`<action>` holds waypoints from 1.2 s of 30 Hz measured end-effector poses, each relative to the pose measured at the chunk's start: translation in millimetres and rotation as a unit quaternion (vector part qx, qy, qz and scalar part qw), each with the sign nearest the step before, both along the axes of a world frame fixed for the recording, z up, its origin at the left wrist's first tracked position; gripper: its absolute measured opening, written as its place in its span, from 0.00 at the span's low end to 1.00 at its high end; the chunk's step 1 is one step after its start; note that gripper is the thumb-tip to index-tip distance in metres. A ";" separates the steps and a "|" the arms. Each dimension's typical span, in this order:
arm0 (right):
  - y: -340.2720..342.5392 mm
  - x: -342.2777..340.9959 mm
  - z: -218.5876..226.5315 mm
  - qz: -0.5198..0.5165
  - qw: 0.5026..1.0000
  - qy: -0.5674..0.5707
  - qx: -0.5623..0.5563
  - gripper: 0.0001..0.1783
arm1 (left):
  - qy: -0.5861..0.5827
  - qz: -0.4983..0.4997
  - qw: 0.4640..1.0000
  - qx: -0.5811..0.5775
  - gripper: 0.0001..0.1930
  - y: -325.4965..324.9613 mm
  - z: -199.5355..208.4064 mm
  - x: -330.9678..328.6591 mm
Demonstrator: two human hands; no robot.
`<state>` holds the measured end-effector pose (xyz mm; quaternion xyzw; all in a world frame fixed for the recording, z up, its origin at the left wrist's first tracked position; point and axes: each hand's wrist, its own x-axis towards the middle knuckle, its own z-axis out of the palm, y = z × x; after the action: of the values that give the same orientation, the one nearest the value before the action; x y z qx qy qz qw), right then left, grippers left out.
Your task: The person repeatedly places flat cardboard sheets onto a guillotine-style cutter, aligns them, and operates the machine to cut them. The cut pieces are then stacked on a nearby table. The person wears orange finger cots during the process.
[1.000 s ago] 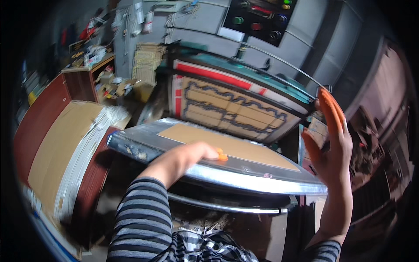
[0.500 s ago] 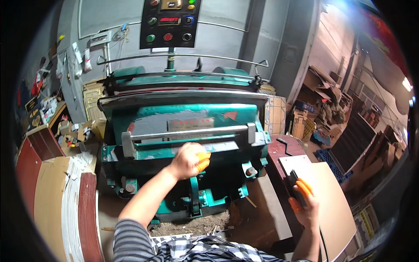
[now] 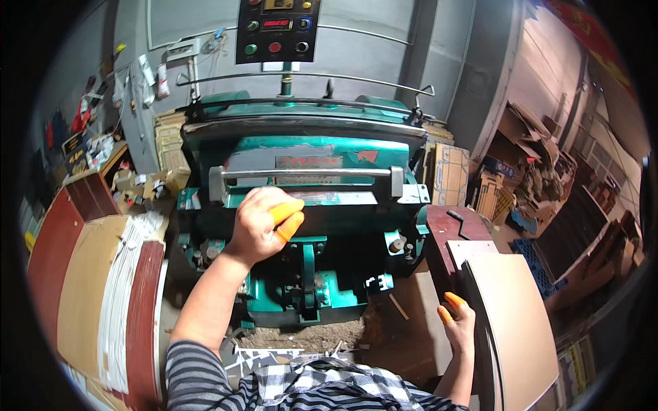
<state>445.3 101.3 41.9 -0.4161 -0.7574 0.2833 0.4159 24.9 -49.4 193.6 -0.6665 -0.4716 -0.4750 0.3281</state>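
Observation:
My left hand [image 3: 264,220] is held up before the green press [image 3: 260,145], just below its metal bar [image 3: 308,173]. Its fingers are curled in, with orange covers on some, and nothing shows in them. My right hand [image 3: 459,323] hovers at the left side of a stack of brown board sheets [image 3: 510,308]. Orange covers sit on its thumb and a finger, which are a little apart with nothing between them. The stack rests on a dark red table [image 3: 447,218].
A control panel with buttons [image 3: 277,31] stands above the press. At my left are upright stacked boards [image 3: 89,288] and dark red panels [image 3: 145,308]. Waste scraps [image 3: 301,335] lie under the press. A black crank handle [image 3: 458,223] lies on the table.
My right hand has come away from a dark piece at the board stack, leftward and down. My left hand has moved left and up. The gap atop the press looks narrower; the view has shifted.

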 end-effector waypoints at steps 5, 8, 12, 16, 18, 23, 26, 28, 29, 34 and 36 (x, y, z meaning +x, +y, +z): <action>-6.6 36.6 0.2 -0.042 0.998 0.022 -0.036 0.20 | 0.012 0.032 0.999 0.042 0.11 15.7 22.5 0.4; -11.8 56.6 -1.9 -0.055 0.997 0.020 -0.045 0.21 | -0.012 0.087 0.995 0.053 0.13 23.2 34.2 -8.2; -14.1 86.3 -11.4 -0.068 0.997 0.008 -0.025 0.20 | -0.007 0.184 0.980 0.077 0.16 33.5 42.2 -22.1; -19.7 96.2 -9.6 -0.080 0.996 0.032 -0.026 0.19 | -0.043 0.266 0.963 0.001 0.20 47.4 24.5 -51.6; -20.6 97.9 -7.8 -0.072 0.997 0.036 -0.003 0.18 | -0.067 0.318 0.941 -0.090 0.22 49.0 2.5 -67.1; -26.9 82.3 10.4 -0.039 0.998 0.015 0.040 0.17 | -0.120 0.422 0.827 -0.351 0.33 25.8 -94.1 -106.8; -22.6 59.6 12.0 0.022 0.998 0.046 0.027 0.17 | -0.171 0.460 0.715 -0.497 0.40 -9.4 -155.6 -107.8; -17.2 42.1 9.1 0.072 0.997 0.014 0.039 0.17 | -0.132 0.468 0.647 -0.588 0.44 -43.9 -196.1 -97.5; -15.5 33.9 8.0 0.113 0.993 0.006 0.045 0.18 | -0.181 0.436 0.628 -0.618 0.47 -56.2 -208.2 -87.8; 10.1 -20.5 -19.9 0.171 0.982 -0.075 0.011 0.27 | -0.139 0.323 0.705 -0.616 0.46 -126.9 -209.5 2.1; 11.4 -57.2 -14.4 0.241 0.959 -0.129 0.079 0.41 | -0.045 0.311 0.741 -0.593 0.41 -163.6 -186.3 56.4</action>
<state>388.1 112.6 27.4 -0.2206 -0.9024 0.2584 0.2651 81.3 -213.0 7.3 -0.5207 -0.8533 -0.0001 -0.0257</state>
